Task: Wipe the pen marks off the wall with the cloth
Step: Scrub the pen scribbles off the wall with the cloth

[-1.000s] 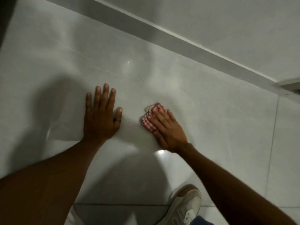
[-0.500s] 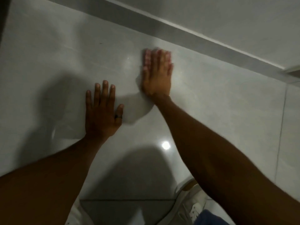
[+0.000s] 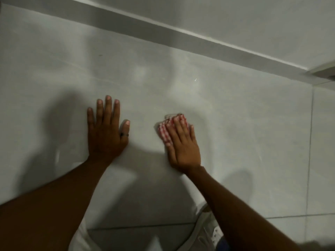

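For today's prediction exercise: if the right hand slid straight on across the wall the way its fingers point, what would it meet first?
Bare wall first, then likely the raised grey band; the right hand pushes the cloth ahead.

Pale grey, glossy wall (image 3: 235, 124) tiles fill your view. A lighter raised band (image 3: 181, 31) runs slantwise well above your right hand (image 3: 183, 147), with a plain matte surface (image 3: 253, 19) beyond it. A thin vertical grout line (image 3: 312, 142) lies well to the right of that hand and a horizontal joint (image 3: 141, 227) well below it, while a soft glare (image 3: 181, 84) brightens the tile above the grip and broad dim shadows (image 3: 54, 124) spread to its left and beneath it.
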`<state>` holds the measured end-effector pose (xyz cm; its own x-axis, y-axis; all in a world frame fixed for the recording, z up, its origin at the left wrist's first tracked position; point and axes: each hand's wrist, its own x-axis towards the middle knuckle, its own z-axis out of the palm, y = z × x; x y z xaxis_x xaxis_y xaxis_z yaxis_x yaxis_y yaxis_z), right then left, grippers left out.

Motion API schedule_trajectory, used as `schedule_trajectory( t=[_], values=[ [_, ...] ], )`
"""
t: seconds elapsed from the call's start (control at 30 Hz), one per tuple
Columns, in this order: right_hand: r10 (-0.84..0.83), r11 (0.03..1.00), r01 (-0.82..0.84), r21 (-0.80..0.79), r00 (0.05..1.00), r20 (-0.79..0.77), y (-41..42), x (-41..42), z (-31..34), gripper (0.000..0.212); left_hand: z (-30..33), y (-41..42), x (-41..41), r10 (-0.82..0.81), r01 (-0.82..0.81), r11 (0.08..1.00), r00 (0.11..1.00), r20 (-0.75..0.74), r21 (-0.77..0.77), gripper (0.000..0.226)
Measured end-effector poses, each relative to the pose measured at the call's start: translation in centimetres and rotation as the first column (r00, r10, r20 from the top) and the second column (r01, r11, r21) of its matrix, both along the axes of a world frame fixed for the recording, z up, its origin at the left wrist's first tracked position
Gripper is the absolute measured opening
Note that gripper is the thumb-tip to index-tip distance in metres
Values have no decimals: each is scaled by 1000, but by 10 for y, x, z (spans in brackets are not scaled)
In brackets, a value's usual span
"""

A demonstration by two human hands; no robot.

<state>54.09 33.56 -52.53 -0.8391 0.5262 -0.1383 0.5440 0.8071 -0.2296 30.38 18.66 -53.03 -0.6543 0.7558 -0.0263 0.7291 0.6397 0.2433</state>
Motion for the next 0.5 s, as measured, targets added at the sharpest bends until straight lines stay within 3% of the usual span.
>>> schedule_trajectory(
  t=[0.13, 0.27, 0.33, 0.4, 0.5],
  values=[
    [-86, 995, 82, 58, 994, 72, 43, -31, 1, 63, -5, -2, 0, -5, 5, 1000, 1000, -25, -3, 72],
    [-384, 920, 384, -83, 923, 7, 97, -116, 11, 78, -13, -2, -1, -18, 17, 1000, 996, -86, -7, 71],
    [-436, 886, 439, -149, 898, 58, 107, -164, 17, 88, -14, -4, 0, -25, 20, 998, 994, -102, -52, 71],
    [-364, 904, 382, -192, 923, 127, 94, -198, 26, 98, -6, -4, -1, -32, 28, 993, 999, -38, -111, 72],
    [-120, 913, 223, -343, 948, 295, 53, -213, 60, 108, 25, 5, -20, 2, 84, 962, 949, 316, -260, 69]
  ],
)
